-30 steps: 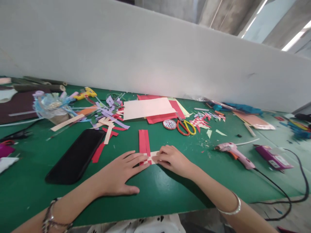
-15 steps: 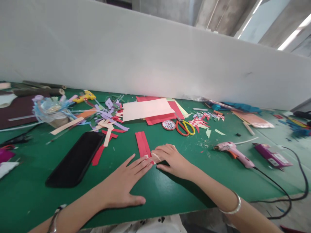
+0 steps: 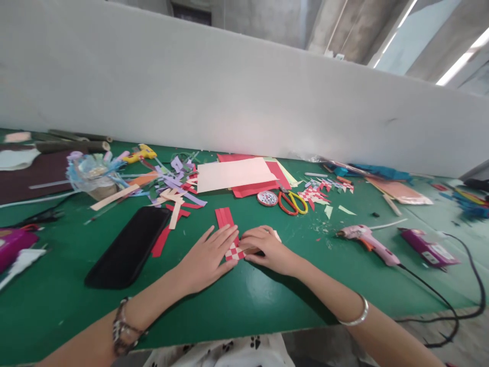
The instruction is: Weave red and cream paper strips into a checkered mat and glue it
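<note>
A small checkered paper weave (image 3: pixel 234 253) of red and pale pink lies on the table between my hands. From its far side run red paper strips (image 3: pixel 223 216), side by side. My left hand (image 3: pixel 204 262) rests over the strips with fingers stretched out flat, its thumb tip at the near edge of the weave. On the other side, my right hand (image 3: pixel 273 253) has its fingers bent over pale paper strips at the weave's right edge. Those strips are mostly hidden by the hand; a pale end (image 3: pixel 277 236) shows beyond the knuckles.
A black phone (image 3: pixel 129 247) lies left, near paper scraps (image 3: pixel 178 186). Behind are pale paper (image 3: pixel 237 174), a round bead container (image 3: pixel 267 198) and scissors (image 3: pixel 292 202). At right lie a pink glue gun (image 3: pixel 369 242) and a purple box-shaped thing (image 3: pixel 428 246) with a cord.
My left hand has slid up and away from me onto the red strips, its thumb closing in toward the weave. More of the checkered weave now shows. The right hand has barely moved.
</note>
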`<state>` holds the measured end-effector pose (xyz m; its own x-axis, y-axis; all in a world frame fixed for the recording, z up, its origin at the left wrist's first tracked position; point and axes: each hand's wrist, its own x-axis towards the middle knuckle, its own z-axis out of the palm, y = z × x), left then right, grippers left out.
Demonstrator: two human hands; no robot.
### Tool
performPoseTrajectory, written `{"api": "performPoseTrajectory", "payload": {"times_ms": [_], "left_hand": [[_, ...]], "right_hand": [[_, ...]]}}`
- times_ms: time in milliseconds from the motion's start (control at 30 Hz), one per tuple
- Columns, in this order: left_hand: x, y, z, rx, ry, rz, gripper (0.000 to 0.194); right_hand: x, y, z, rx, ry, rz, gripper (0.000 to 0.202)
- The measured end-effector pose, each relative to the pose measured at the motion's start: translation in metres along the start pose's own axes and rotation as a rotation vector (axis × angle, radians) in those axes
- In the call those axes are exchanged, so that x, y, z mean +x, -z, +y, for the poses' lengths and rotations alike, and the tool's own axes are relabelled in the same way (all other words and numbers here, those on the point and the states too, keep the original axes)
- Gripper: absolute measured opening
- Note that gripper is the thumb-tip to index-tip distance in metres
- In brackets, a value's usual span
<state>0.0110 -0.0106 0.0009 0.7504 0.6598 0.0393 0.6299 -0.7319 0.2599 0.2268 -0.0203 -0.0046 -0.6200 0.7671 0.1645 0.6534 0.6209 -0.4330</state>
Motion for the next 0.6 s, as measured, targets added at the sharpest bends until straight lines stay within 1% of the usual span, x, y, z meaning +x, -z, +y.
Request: {"api": "performPoseTrajectory", "payload": {"times_ms": [67,200,400,600], "left_hand": [[0.0039,-0.0051,0.0041,0.030,0.034,-0.039,0.056],[0.0057,-0.0090,0.0082,0.052,0.081,-0.080,0.053],[0.0041,-0.0110,0.0057,0.045,0.063,-0.063,0.052],[0.0043,-0.0102,0.0037,0.068,0.056,-0.079,0.050]], "right_hand": [[-0.0004,-0.0002,0.0001,0.009,0.006,0.002,0.019],[-0.0009,-0.0008,0.0004,0.020,0.011,0.014,0.019],[-0.0023,-0.0004,-0.0006,0.019,0.017,0.024,0.015],[-0.0045,-0.0010,-0.0002,-0.002,0.003,0.038,0.013]]}}
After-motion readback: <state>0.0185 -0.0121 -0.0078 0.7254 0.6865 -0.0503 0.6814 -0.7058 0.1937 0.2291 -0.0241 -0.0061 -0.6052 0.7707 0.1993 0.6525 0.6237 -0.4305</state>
